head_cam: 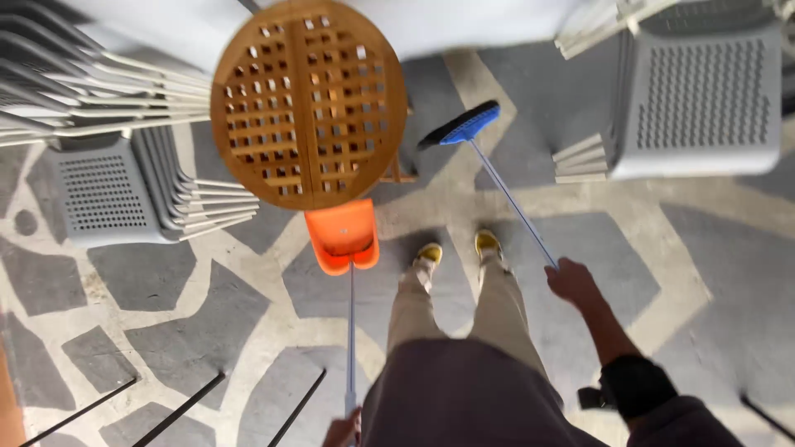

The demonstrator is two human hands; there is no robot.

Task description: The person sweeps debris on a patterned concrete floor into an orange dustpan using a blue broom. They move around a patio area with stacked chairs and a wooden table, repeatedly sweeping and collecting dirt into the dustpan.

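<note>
The thin metal pole of the orange plastic dustpan (341, 236) is gripped low down by the left hand (344, 430), and the broom's (460, 126) pole is held tight in the right hand (571, 281), arm stretched forward. The pan is set on the stone floor (166, 331) by the yellow shoes (429, 253). Farther off, a round slatted wooden table (308, 103) and stacked grey chairs (108, 194) are seen.

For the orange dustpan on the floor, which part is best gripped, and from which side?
The orange dustpan is best gripped at the top of its long upright handle, from above, where the left hand holds it. The pan lies low, partly under the round wooden table.
</note>
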